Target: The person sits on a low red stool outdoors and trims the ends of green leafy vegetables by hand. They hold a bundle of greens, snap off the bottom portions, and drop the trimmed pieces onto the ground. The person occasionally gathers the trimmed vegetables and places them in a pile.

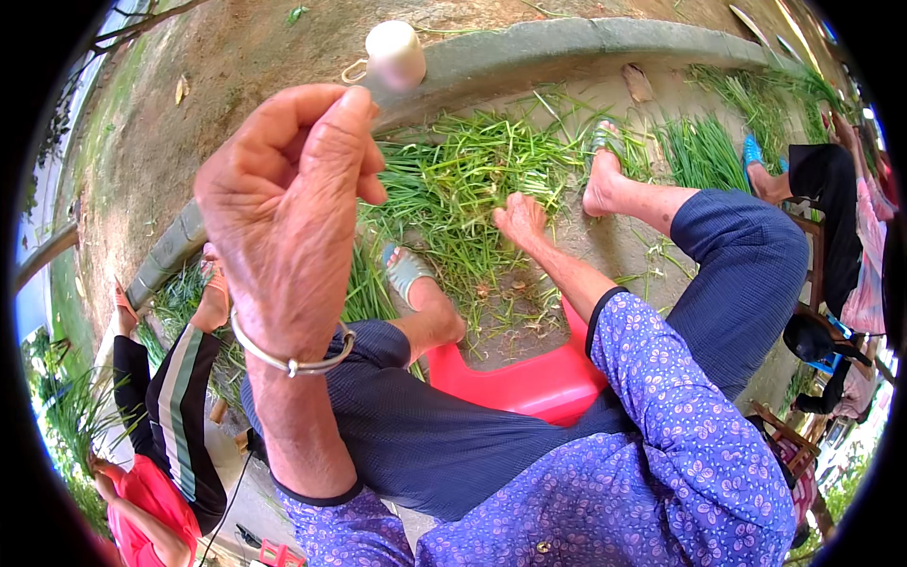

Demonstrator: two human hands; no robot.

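Observation:
My left hand (290,170) is raised close to the camera, a bangle on its wrist. Its fingers are curled with the thumb against the index finger; whether something thin is between them cannot be told. Down at the pile of long green leafy stalks (482,163), my right hand (523,218) touches the near right part with bent fingers. What lies under those fingers is hidden. The pile spreads on the concrete ground between my sandalled feet. A red plastic stool (524,383) shows between my legs.
A white mug (397,53) stands on the low concrete curb (510,53) beyond the pile. More green stalks (705,149) lie at the right. A person in a red top (152,510) holds stalks at lower left. Other people sit along the right side. A black cable (230,503) runs at lower left.

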